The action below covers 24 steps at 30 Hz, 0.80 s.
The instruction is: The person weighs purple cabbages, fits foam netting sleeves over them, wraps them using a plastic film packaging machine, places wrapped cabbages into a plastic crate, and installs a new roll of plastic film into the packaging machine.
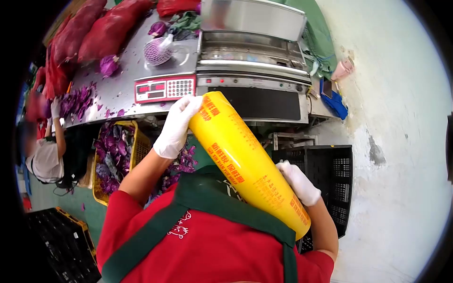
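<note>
A large yellow film roll [240, 160] with red print lies slanted across the front of my body. My left hand [179, 126], in a white glove, grips its upper end. My right hand [298, 183], also gloved, is against the roll's right side near the lower end, its fingers partly hidden. Beyond the roll stands the metal wrapping machine [252, 82] with its lid raised and a dark plate at the front. To the machine's left is a red scale [165, 88], with a netted cabbage [158, 51] on its tray.
Red sacks [111, 30] and purple cabbage leaves [78, 101] lie on the steel table. A co-worker [47, 160] stands at the left. Below are a yellow basket [140, 148] of leaves and a black crate [328, 150]. A phone [326, 87] rests on blue cloth by the wall.
</note>
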Motion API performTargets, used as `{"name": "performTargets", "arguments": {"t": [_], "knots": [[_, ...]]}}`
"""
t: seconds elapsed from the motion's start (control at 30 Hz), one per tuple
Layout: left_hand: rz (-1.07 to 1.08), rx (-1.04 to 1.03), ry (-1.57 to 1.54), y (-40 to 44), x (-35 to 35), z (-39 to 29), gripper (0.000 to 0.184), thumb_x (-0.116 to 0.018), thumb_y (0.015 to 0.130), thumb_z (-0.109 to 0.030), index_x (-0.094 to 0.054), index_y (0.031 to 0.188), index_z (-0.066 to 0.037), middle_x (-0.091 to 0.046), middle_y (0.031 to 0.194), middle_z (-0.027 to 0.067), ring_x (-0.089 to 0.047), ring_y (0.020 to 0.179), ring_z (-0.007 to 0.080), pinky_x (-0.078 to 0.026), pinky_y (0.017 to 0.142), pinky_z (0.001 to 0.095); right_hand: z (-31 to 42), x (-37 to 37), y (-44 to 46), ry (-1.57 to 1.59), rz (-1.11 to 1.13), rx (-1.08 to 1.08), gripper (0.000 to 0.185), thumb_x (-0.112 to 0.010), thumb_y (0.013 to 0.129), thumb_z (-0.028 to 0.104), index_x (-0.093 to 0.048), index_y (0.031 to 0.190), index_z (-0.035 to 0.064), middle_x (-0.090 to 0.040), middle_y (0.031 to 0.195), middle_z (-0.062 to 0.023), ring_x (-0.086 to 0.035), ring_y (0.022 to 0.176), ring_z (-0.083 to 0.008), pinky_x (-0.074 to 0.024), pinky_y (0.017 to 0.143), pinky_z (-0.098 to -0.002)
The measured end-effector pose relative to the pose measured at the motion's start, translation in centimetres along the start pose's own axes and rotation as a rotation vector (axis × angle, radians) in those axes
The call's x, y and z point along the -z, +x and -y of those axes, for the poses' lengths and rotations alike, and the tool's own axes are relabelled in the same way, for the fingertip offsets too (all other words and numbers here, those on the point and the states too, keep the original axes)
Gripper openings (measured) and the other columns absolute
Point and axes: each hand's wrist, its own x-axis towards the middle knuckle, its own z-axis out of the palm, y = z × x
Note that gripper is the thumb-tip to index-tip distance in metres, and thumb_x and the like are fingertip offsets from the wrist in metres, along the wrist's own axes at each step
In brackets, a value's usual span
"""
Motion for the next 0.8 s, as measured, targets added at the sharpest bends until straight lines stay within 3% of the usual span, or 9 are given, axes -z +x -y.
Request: {"name": "performTargets", "arguments": {"t": [0.07, 0.13, 0.33, 0.43, 0.53, 0.6, 0.67, 0.73, 0.8], "knots": [[0.035, -0.166, -0.119, 0.2, -1.9, 0.8, 0.022, -0.062, 0.091, -0.028, -0.054, 0.083, -0.010, -0.058, 0.076, -0.0031, -0.052, 0.068, 0.0038, -0.042, 0.063, 0.0201, -1.6, -0.2, 1.8, 1.198, 0.141, -0.289, 0.062, -0.033, 0.099, 0.052, -0.046, 0.136, 0.0040, -0.057, 0.128, -0.0129, -0.058, 0.112, -0.0217, -0.0447, 0.096, -0.0325], [0.090, -0.260, -0.107, 0.7, -4.2, 1.0, 0.022, -0.062, 0.091, -0.028, -0.053, 0.083, -0.010, -0.056, 0.074, -0.0035, -0.051, 0.069, 0.0039, -0.041, 0.064, 0.0198, -2.9, 0.8, 2.0, 1.182, 0.119, -0.307, 0.063, -0.034, 0.098, 0.053, -0.043, 0.138, 0.0050, -0.053, 0.133, -0.0119, -0.055, 0.116, -0.0221, -0.0430, 0.099, -0.0333], [0.097, -0.040, -0.073, 1.1, -9.1, 2.1, 0.024, -0.059, 0.094, -0.033, -0.056, 0.095, -0.009, -0.057, 0.091, -0.0034, -0.051, 0.086, 0.0059, -0.041, 0.078, 0.0233, -2.3, 10.2, -3.5, 1.113, 0.329, -0.214, 0.069, -0.045, 0.095, 0.052, -0.034, 0.143, 0.0038, -0.045, 0.141, -0.0102, -0.043, 0.129, -0.0214, -0.0350, 0.107, -0.0332], [-0.005, -0.018, -0.072, 0.2, -12.1, 3.2, 0.029, -0.056, 0.096, -0.033, -0.056, 0.105, -0.006, -0.059, 0.096, -0.0008, -0.052, 0.088, 0.0063, -0.042, 0.082, 0.0240, -0.5, 13.8, -3.7, 0.408, 0.286, -0.009, 0.091, -0.062, 0.085, 0.053, -0.023, 0.145, -0.0033, -0.042, 0.139, -0.0153, -0.041, 0.128, -0.0198, -0.0335, 0.106, -0.0319], [-0.090, 0.139, -0.032, -0.2, -13.1, 3.8, 0.026, -0.062, 0.092, -0.023, -0.056, 0.107, -0.002, -0.061, 0.101, 0.0023, -0.056, 0.093, 0.0073, -0.043, 0.083, 0.0232, -1.5, 14.1, -3.5, 0.217, 0.190, 0.038, 0.091, -0.065, 0.082, 0.053, -0.027, 0.143, -0.0032, -0.046, 0.135, -0.0117, -0.043, 0.124, -0.0161, -0.0342, 0.105, -0.0294], [-0.092, 0.108, -0.010, -0.8, -14.0, 3.8, 0.026, -0.063, 0.091, -0.020, -0.056, 0.109, -0.003, -0.061, 0.101, 0.0021, -0.056, 0.092, 0.0074, -0.044, 0.083, 0.0232, -2.5, 15.1, -3.0, 0.207, 0.252, 0.067, 0.091, -0.060, 0.085, 0.056, -0.025, 0.144, -0.0032, -0.043, 0.138, -0.0141, -0.042, 0.126, -0.0184, -0.0338, 0.105, -0.0302], [-0.081, 0.073, 0.015, -1.3, -15.5, 3.1, 0.028, -0.065, 0.089, -0.017, -0.055, 0.111, -0.003, -0.061, 0.101, 0.0019, -0.056, 0.092, 0.0075, -0.044, 0.084, 0.0233, -3.1, 15.6, -2.4, 0.644, 0.369, -0.082, 0.081, -0.053, 0.091, 0.055, -0.027, 0.145, 0.0006, -0.042, 0.140, -0.0137, -0.041, 0.129, -0.0191, -0.0341, 0.106, -0.0305], [0.062, 0.091, 0.197, -1.6, -17.6, 0.9, 0.036, -0.065, 0.088, -0.015, -0.052, 0.119, -0.003, -0.060, 0.105, 0.0023, -0.055, 0.097, 0.0085, -0.043, 0.088, 0.0247, -6.0, 15.7, -1.6, 0.755, 0.339, -0.237, 0.072, -0.043, 0.095, 0.055, -0.030, 0.146, 0.0053, -0.042, 0.143, -0.0113, -0.040, 0.131, -0.0196, -0.0341, 0.107, -0.0327], [0.248, 0.020, 0.283, -1.7, -19.2, -0.9, 0.054, -0.066, 0.088, -0.017, -0.042, 0.135, -0.003, -0.052, 0.124, 0.0059, -0.047, 0.119, 0.0140, -0.036, 0.102, 0.0295, -7.6, 16.2, -1.3, 0.973, 0.444, -0.220, 0.067, -0.038, 0.097, 0.053, -0.032, 0.145, 0.0082, -0.042, 0.144, -0.0088, -0.042, 0.131, -0.0205, -0.0338, 0.108, -0.0349]]}}
